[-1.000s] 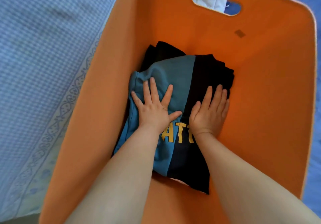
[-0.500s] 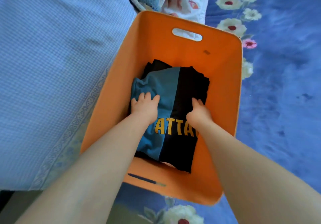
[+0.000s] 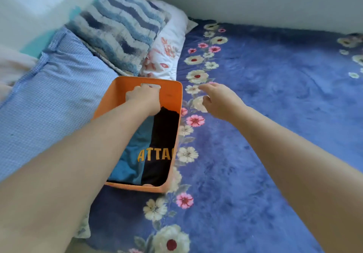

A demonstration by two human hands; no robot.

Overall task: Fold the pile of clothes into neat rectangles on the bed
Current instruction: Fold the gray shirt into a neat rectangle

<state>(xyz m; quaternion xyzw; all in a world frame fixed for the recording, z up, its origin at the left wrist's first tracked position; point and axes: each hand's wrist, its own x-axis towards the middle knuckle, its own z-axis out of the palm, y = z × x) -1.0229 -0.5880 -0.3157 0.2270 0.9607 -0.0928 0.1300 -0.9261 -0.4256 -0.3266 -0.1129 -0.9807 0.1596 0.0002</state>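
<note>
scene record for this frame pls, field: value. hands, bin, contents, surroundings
left hand: grips the handle slot in the far wall of the orange bin
right hand: open, in the air over the blue floral blanket, right of the bin
bin contents: folded blue-and-black shirt, yellow lettering up
bin location: on the blanket, beside the checked blue pillow
behind bin: striped cushion, floral pillow

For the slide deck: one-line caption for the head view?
Left hand grips the far handle of the orange bin holding a folded shirt; right hand hovers open over the floral blanket.
</note>
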